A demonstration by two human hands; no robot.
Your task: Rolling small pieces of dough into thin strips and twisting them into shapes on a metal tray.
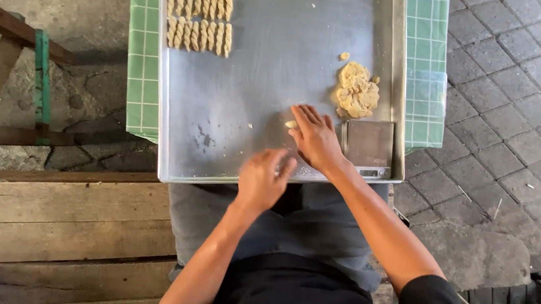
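A large metal tray (270,86) lies in front of me. My right hand (315,136) presses flat on the tray over a small piece of pale dough (291,124) that sticks out at its fingertips. My left hand (261,179) hovers at the tray's near edge, fingers loosely apart, blurred, holding nothing I can see. A lump of yellowish dough (357,91) sits at the tray's right side, just beyond my right hand. Two rows of several twisted dough sticks (199,19) lie at the tray's far left.
A small digital scale (367,145) rests on the tray's near right corner. A green checked cloth (427,68) covers the table under the tray. Wooden benches (65,225) stand at left, paving stones at right.
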